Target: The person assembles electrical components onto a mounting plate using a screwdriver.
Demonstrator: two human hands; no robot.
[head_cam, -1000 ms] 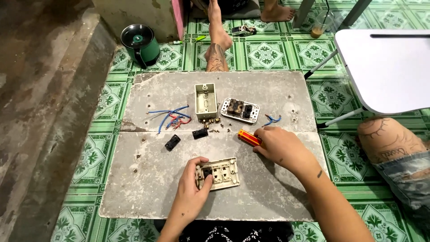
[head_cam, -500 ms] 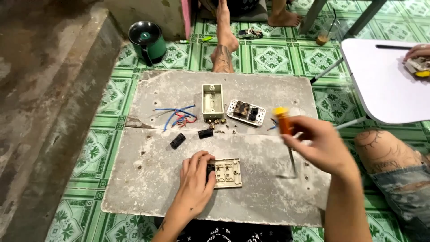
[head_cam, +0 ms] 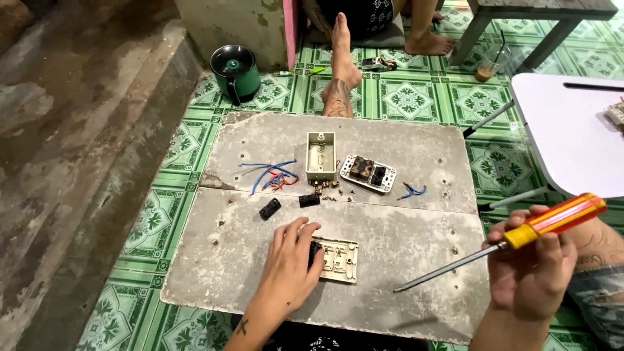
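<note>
My left hand (head_cam: pixel 292 263) presses flat on the left end of a cream switch plate (head_cam: pixel 337 259) lying on a grey board (head_cam: pixel 390 231). My right hand (head_cam: pixel 530 273) holds a screwdriver (head_cam: pixel 507 244) with an orange and yellow handle, raised at the board's right edge, its shaft pointing down and left. Farther back lie a cream wall box (head_cam: pixel 320 156), a white socket frame (head_cam: pixel 368 173) with dark inserts, blue and red wire pieces (head_cam: pixel 272 175), two small black parts (head_cam: pixel 270 208) and several tiny screws (head_cam: pixel 328 188).
The board lies on green patterned floor tiles. Another person's bare feet (head_cam: pixel 341 71) rest beyond it. A green kettle (head_cam: pixel 234 73) stands at the back left, a white folding table (head_cam: pixel 572 130) at the right, and a drink cup (head_cam: pixel 484 70) at the back right.
My right hand picked up the screwdriver from the board's middle and lifted it out to the right edge, turning it so the shaft points down-left. My left hand stayed on the switch plate.
</note>
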